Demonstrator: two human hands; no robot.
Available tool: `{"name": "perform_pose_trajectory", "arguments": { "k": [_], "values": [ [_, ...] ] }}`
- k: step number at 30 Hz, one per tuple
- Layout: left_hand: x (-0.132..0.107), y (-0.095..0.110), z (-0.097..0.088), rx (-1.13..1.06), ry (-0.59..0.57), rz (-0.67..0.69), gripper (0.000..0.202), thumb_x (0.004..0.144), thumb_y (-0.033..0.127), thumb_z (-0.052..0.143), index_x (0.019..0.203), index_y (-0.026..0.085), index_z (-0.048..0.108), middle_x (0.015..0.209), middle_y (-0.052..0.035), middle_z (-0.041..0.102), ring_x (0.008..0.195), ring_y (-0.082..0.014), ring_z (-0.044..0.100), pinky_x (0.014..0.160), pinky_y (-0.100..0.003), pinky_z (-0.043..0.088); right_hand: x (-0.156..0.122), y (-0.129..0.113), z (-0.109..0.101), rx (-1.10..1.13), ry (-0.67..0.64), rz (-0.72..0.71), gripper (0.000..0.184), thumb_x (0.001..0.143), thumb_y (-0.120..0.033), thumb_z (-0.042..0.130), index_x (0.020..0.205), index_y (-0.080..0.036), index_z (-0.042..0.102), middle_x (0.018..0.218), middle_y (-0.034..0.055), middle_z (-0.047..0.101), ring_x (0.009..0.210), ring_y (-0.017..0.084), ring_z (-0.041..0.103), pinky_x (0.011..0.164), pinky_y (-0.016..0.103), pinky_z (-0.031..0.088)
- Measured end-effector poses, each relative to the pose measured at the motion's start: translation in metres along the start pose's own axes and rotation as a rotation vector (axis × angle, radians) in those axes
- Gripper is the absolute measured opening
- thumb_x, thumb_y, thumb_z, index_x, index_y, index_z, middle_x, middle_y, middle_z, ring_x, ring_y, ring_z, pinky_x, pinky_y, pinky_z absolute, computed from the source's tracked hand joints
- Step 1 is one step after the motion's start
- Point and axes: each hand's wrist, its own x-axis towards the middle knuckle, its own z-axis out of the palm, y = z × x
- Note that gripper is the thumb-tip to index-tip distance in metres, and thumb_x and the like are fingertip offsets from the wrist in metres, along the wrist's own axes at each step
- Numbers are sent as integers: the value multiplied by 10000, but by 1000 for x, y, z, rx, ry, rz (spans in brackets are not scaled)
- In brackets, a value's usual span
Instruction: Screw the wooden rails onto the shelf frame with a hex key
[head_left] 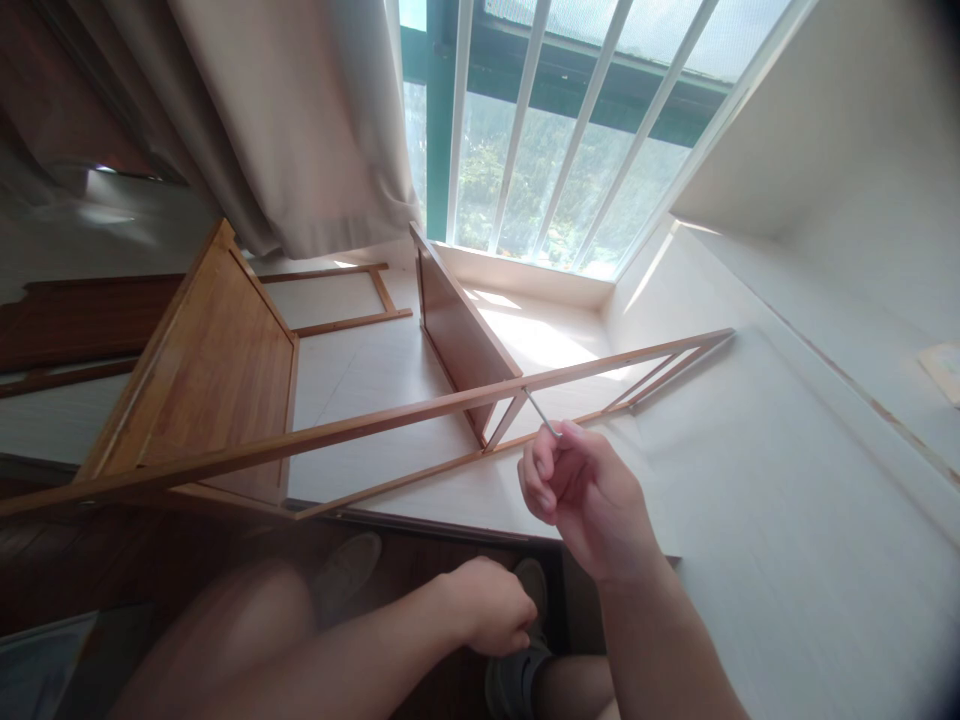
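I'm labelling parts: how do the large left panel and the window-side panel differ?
The large left panel is lighter, orange-brown; the window-side panel is darker, reddish-brown. The left one shows a broader face; the window-side one appears narrower in view. Both look wooden.

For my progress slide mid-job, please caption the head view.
Right hand holding a thin metal rod, its tip at a wooden frame; left hand curled below.
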Motion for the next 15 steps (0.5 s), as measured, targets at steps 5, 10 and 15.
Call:
{"name": "perform_pose_trajectory", "arguments": {
  "k": [5,10,15],
  "values": [
    [1,-1,1,3,-1,-1,269,811,398,527,849,231,735,794,-83,743,730,-287,706,548,-349,493,0,0,0,27,-13,12,391,899,-385,450,594,-166,559,454,-7,461,398,102,386,390,221,232],
    [1,-1,1,5,6,4,258,807,393,530,821,230,728,760,-86,738,703,-283,705,522,-335,475,1,2,-1,47,-51,34,394,899,-411,444,600,-174,545,457,-10,460,403,100,372,401,218,233],
    [1,-1,0,-3,7,-5,267,802,399,527,827,232,733,753,-89,735,679,-282,697,502,-332,458,1,3,-2,49,-80,55,398,889,-441,447,598,-183,529,456,-10,455,410,102,348,404,219,227]
  ]
}}
